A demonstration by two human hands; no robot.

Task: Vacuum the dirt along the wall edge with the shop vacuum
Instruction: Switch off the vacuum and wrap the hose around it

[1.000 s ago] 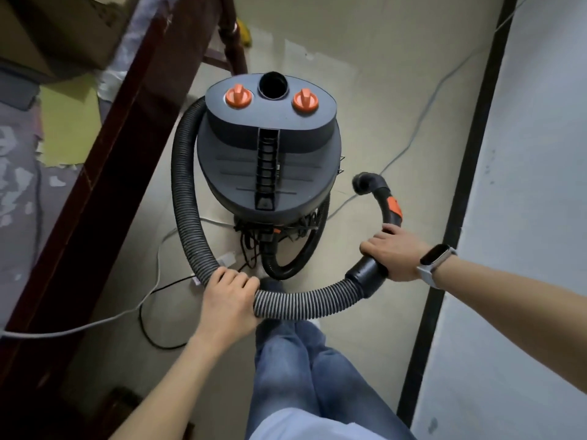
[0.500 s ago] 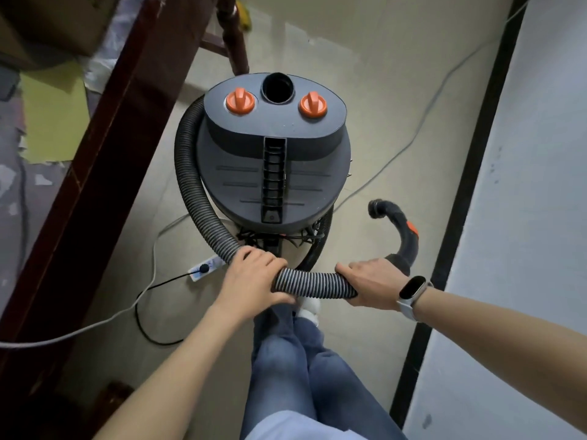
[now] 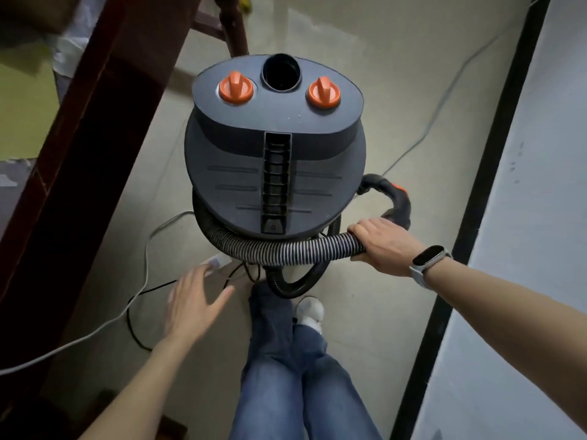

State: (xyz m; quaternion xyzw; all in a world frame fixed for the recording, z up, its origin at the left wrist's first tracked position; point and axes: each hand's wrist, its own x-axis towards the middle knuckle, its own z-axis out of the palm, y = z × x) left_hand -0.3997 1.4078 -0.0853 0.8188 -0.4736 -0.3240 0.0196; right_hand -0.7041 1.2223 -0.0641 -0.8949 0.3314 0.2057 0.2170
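Observation:
The dark grey shop vacuum [image 3: 276, 160] with two orange knobs stands on the floor in front of me. Its ribbed hose [image 3: 286, 249] loops round the near side of the drum. My right hand [image 3: 381, 246] grips the hose where it meets the curved black handle [image 3: 400, 204], whose nozzle end points back towards the drum. My left hand [image 3: 193, 300] hovers with spread fingers, holding nothing, just below a white power strip [image 3: 216, 260]. The white wall [image 3: 524, 217] with its black baseboard [image 3: 476, 201] runs along the right.
A dark wooden frame [image 3: 79, 154] closes in the left side. A white cord [image 3: 95, 331] and a thin black cable [image 3: 133, 315] lie on the floor to the left, and another white cord [image 3: 438, 106] trails towards the far right. My legs and feet [image 3: 286, 360] are directly behind the vacuum.
My left hand let go of the hose and dropped away, fingers spread. My right hand carried the hose end and handle up and right, drawing the hose tight against the drum.

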